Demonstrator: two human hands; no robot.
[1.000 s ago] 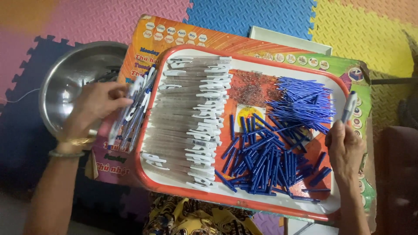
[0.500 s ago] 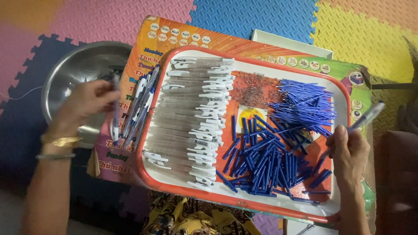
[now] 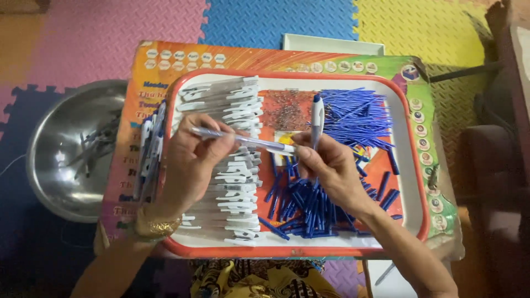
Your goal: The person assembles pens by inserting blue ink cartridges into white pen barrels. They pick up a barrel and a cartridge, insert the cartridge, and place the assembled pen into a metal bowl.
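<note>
My left hand (image 3: 190, 163) holds a clear pen barrel (image 3: 243, 140) level over the red-rimmed tray (image 3: 411, 165). My right hand (image 3: 328, 168) pinches the barrel's right end and also grips a white pen with a blue cap (image 3: 317, 118), held upright. Under the hands lie a stack of clear and white pen barrels (image 3: 234, 105) on the tray's left half and a heap of blue refill tubes (image 3: 353, 113) on its right. A small pile of tiny metal springs (image 3: 287, 110) sits between them.
A steel bowl (image 3: 61, 182) with several grey pen parts stands left of the tray. Finished pens (image 3: 149, 149) lie along the tray's left rim on a colourful board (image 3: 165, 60). Foam puzzle mats (image 3: 276, 19) cover the floor. A dark chair (image 3: 497, 165) is at the right.
My left hand left the finished pens by the bowl and came over the tray with a clear barrel. My right hand moved in from the tray's right edge to meet it.
</note>
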